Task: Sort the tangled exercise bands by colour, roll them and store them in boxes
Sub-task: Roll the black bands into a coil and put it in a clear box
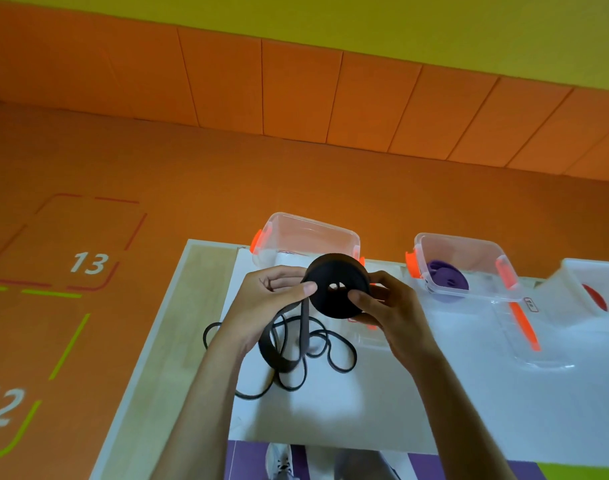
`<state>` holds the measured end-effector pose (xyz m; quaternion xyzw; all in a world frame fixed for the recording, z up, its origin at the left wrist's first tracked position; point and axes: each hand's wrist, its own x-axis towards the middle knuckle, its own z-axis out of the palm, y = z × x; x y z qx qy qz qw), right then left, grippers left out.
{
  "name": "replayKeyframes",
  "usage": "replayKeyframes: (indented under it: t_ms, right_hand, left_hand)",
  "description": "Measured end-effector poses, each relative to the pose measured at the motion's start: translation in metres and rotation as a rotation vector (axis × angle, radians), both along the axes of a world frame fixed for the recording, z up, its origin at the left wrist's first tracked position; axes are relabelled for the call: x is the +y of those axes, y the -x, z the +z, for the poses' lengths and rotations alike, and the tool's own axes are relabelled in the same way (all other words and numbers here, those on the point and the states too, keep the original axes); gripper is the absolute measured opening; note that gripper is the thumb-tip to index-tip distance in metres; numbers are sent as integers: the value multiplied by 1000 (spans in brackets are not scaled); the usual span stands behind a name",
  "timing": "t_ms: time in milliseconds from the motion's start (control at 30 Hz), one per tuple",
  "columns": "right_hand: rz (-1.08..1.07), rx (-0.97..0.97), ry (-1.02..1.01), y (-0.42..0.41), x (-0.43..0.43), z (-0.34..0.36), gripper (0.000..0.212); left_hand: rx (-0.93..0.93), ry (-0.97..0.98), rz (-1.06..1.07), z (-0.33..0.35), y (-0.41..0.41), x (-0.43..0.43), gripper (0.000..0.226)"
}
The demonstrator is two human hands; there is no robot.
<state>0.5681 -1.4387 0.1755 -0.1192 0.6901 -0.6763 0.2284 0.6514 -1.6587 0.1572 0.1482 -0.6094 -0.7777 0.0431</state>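
With the black band roll [337, 289] gripped between our fingers [308, 289], left hand [271, 306] pinching the tail [304, 323] and right hand [386, 313] clasping the rim, we judged steady tension would keep turns flat.

The black band roll [337, 289] at centre frame looks like matt rubber, its wound face dull and smooth. The loose band [273, 358] trailing below it has the same unshiny finish. The table top [365, 410] is smooth white laminate with a soft sheen, edged at the left by a pale wood-grain strip [178, 306]. Two boxes, one behind the roll [306, 230] and one to its right [469, 247], are clear glossy plastic with opaque orange plastic clips [412, 265]. The purple roll [448, 280] inside the second looks matt. The box at the right edge [587, 271] is cloudy white plastic. The orange floor [192, 188] is matt and finely grained.
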Motion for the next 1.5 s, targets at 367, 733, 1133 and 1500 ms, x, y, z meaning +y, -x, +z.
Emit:
replayKeyframes:
  t_ms: [367,733,1133,1500]
  right_hand:
    - [-225,-251,352,-1,-13,-19,39]
    - [-64,-303,369,46,7,-16,14]
    - [209,-116,-44,117,50,-16,23]
    - [-23,-453,184,127,44,-26,33]
  left_hand:
    - [44,-15,406,0,33,52,33]
    - [-21,-281,375,-3,62,89,31]
    - [-112,-49,323,0,67,103,37]
    - [-106,-76,425,2,72,118,40]
